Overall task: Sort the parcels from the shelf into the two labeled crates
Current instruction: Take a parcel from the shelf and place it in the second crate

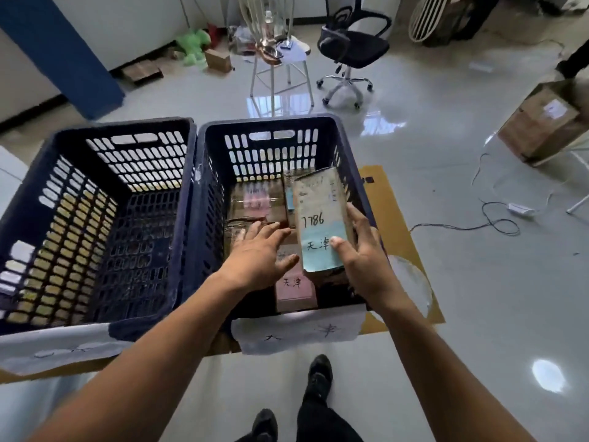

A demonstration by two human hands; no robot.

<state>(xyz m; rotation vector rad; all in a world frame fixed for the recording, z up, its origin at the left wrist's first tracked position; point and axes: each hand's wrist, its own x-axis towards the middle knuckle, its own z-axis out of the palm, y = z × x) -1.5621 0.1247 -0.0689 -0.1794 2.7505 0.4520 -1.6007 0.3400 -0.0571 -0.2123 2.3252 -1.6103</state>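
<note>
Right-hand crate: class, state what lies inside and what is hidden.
Inside the right-hand crate lie brown parcels and a pink-labelled parcel. The right hand holds a blue-labelled parcel above them; the left hand reaches over them. They hide the crate floor.

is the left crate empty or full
Empty: left crate shows only its bare slotted floor; parcels lie in the right crate.

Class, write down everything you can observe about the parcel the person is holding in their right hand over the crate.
The parcel is an oblong brown cardboard box, worn-looking, with a pale blue label bearing handwritten digits and two characters. It points lengthwise away from the person, over other parcels inside the right crate. The right hand grips it, thumb on the label, fingers along its right side.
</note>
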